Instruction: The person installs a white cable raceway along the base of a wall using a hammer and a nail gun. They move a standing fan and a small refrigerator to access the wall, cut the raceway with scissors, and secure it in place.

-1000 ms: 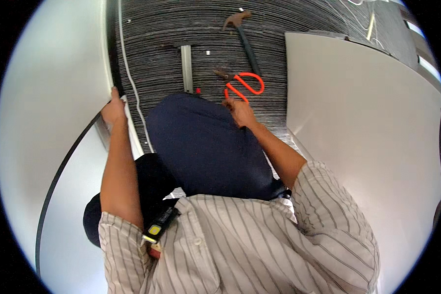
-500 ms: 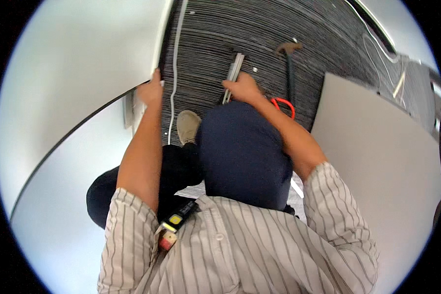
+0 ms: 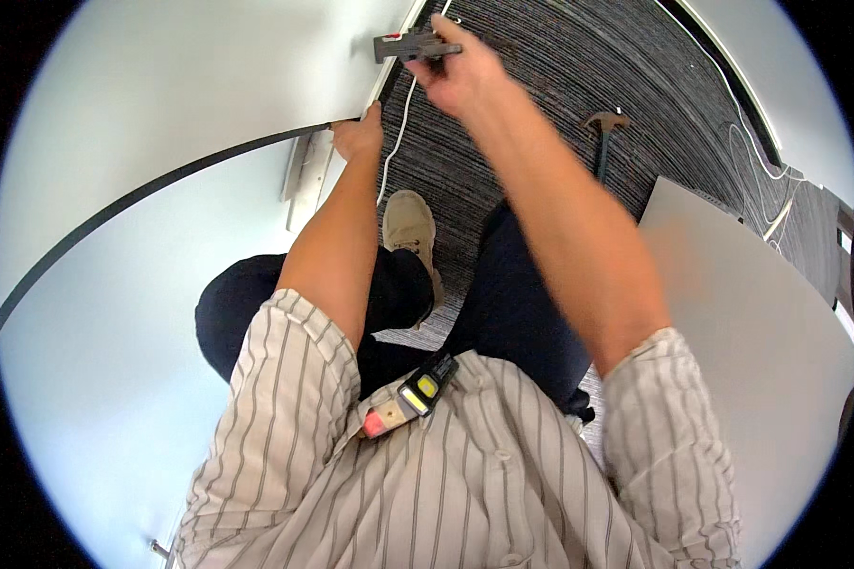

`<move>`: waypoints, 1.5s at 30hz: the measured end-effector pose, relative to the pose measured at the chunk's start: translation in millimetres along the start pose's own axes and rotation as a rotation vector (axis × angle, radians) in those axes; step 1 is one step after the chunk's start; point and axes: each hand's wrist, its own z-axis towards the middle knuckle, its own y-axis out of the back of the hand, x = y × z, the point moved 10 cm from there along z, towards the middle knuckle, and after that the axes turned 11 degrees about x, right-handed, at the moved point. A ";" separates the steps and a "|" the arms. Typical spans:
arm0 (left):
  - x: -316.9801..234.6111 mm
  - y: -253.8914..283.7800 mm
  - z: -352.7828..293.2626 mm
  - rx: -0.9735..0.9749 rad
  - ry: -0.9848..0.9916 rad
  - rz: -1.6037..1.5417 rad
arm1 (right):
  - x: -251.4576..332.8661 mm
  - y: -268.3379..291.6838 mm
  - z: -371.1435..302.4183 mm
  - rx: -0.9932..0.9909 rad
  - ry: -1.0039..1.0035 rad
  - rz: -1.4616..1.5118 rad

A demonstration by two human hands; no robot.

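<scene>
My right hand (image 3: 465, 76) is raised at the top of the view, its fingers closed round a short-looking dark grey metal rail (image 3: 413, 46) with a small red mark near one end. The rail's left end overlaps the white panel (image 3: 190, 66) in the picture; I cannot tell whether they touch. My left hand (image 3: 359, 137) is closed on the panel's black-trimmed edge, at the corner where a second white panel (image 3: 152, 256) lies below it. Beside that wrist a pale metal strip (image 3: 301, 175) shows in the gap.
A claw hammer (image 3: 605, 128) lies on the dark striped carpet (image 3: 531, 57). A white cable (image 3: 396, 152) runs past my beige shoe (image 3: 409, 223). On the right stands a grey-white board or cabinet top (image 3: 731, 351), with loose white wires (image 3: 754, 190) beyond it. A small work light (image 3: 425, 387) hangs at my waist.
My right hand has lifted the rail from beside my knee up and left to the panel's edge. My left hand stays on the edge. The red-handled tool is no longer visible.
</scene>
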 end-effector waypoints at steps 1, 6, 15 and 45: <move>-5.9 -2.5 1.5 0.037 0.013 0.008 | -17.6 2.9 1.0 0.023 -0.008 0.163; 5.2 -21.8 6.7 0.103 0.005 0.232 | -105.6 13.3 -42.4 0.001 -0.073 0.373; -5.8 -3.5 -25.8 -0.084 -0.392 0.495 | -158.5 17.8 -23.8 0.173 -0.138 0.328; -14.0 2.3 -1.9 0.027 -0.168 0.069 | 44.8 -33.4 -79.6 0.046 0.224 -0.351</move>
